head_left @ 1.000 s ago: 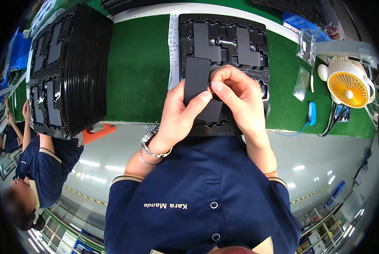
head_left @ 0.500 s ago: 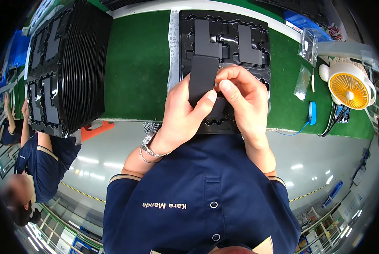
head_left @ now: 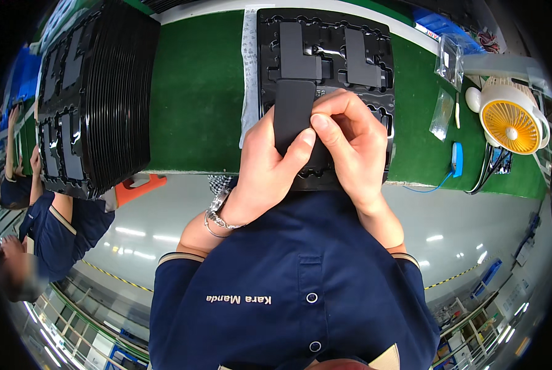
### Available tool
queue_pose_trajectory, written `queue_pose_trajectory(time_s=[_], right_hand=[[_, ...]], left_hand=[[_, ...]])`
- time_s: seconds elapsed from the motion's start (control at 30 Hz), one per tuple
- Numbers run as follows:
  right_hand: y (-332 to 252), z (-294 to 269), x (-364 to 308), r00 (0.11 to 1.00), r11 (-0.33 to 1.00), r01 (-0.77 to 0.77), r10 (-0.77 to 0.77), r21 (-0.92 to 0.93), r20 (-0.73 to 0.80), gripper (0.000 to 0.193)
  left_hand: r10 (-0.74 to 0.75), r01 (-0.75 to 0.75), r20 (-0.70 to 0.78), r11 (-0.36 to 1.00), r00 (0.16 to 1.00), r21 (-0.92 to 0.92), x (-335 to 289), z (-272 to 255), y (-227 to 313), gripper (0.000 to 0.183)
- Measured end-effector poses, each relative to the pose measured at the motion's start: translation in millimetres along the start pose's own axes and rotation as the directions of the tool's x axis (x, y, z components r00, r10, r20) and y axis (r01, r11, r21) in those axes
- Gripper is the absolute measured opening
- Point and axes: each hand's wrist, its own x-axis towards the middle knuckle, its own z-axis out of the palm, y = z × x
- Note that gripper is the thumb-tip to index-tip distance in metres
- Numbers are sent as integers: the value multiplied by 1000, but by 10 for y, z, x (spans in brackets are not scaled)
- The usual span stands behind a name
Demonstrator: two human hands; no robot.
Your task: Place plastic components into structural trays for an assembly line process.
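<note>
A flat dark-grey piece [head_left: 293, 114] stands tilted in my left hand [head_left: 260, 160], whose thumb presses its right edge while the fingers lie behind it. Against that same edge, my right hand [head_left: 359, 148] is closed in a pinch, thumb and forefinger together. Whatever lies between those right fingertips is too small or hidden to make out. Beneath both hands is a black moulded tray [head_left: 325, 36]. Two L-shaped dark-grey pieces, one on the left [head_left: 292, 46] and one on the right [head_left: 360, 58], lie in its far pockets. My hands cover much of the tray's near half.
A tall stack of black trays [head_left: 119, 98] stands left on the green tabletop [head_left: 196, 92]. To the right are clear plastic bags [head_left: 441, 114], a blue cabled device [head_left: 457, 159] and a white-and-yellow fan [head_left: 510, 126]. Beyond the stack, a co-worker [head_left: 72, 231] is at the far left.
My right fingertips have come closer to the piece's right edge, by the left thumb. The left hand keeps its hold. The co-worker at the left has shifted, and the view has moved slightly.
</note>
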Motion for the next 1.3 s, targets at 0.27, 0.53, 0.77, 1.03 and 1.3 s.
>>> queue_pose_trajectory(time_s=[0.27,0.53,0.77,1.03,1.3], right_hand=[[51,-184,210,988,989,143,-140,-41,65,16],[61,-236,156,988,967,151,-151,-207,16,16],[-7,-652,-21,962,770,50,-208,-636,-176,10],[209,-732,-165,964,355,117,-265,-928,21,16],[-170,-612,-105,987,964,-162,157,-213,-42,19]], left_hand=[[-289,526,453,617,843,-585,-26,-52,0,30],[136,860,863,-248,487,-446,27,3,-123,33],[-404,482,267,778,875,-403,-38,-47,34,34],[-166,22,153,746,974,666,-107,-183,-60,64],[35,-122,256,936,966,331,2,-95,15,31]])
